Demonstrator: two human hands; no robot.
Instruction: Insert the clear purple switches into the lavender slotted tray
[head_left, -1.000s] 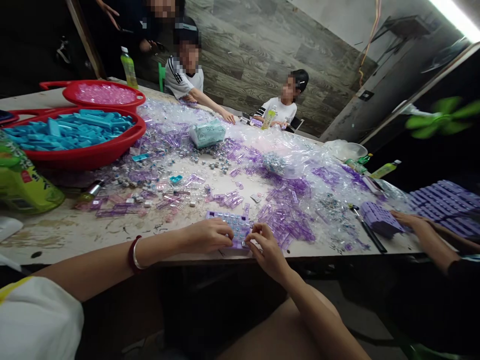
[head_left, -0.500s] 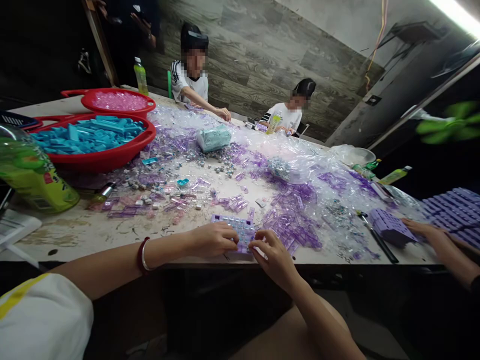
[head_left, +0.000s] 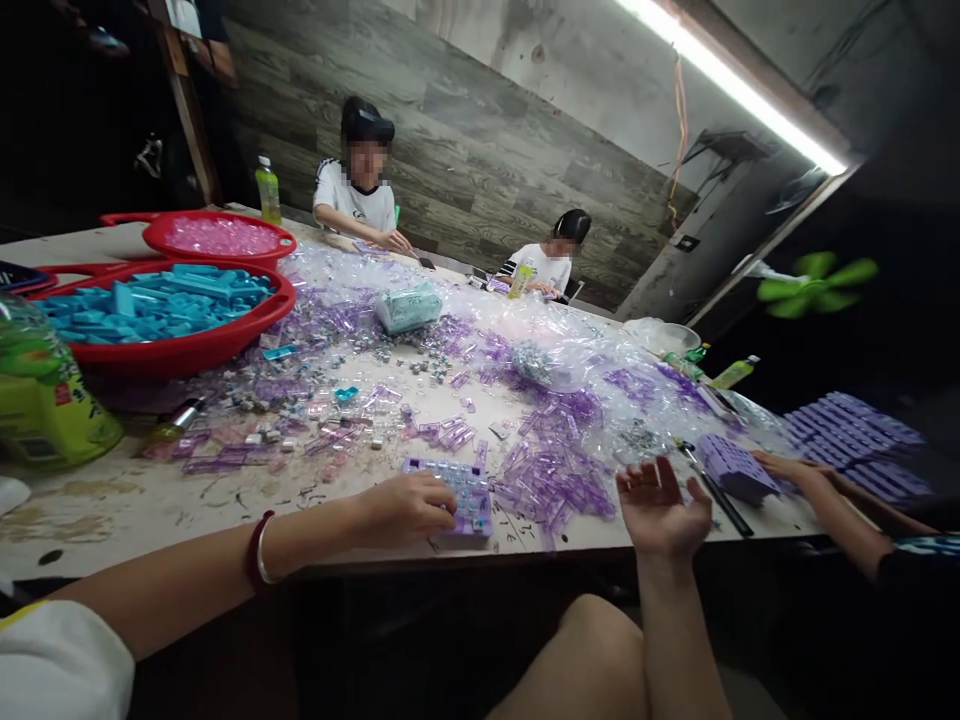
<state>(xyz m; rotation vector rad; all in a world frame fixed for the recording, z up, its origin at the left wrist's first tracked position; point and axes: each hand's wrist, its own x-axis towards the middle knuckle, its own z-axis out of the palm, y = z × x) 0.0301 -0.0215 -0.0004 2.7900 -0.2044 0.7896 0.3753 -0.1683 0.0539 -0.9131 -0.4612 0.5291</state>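
Observation:
At the table's front edge lies a purple plastic tray (head_left: 481,518) with rows of small clear pieces set in it. My left hand (head_left: 409,508) grips it from the left, fingers curled over its top and partly covering the rows. My right hand (head_left: 664,510) is raised to the right of the tray, palm up, fingers apart, holding nothing. Between the tray and that hand spreads a pile of clear purple plastic pieces (head_left: 555,480).
Red baskets hold turquoise pieces (head_left: 150,305) and pink pieces (head_left: 221,236) on the left. A green bottle (head_left: 56,400) stands near them. A black-handled tool (head_left: 724,495) lies right, beside a purple block (head_left: 739,466) near a co-worker's hands (head_left: 795,468). Two people sit across the table.
My right hand has left the tray and moved right, turning palm up with its fingers opened. My left hand stays on the tray. The whole view has shifted.

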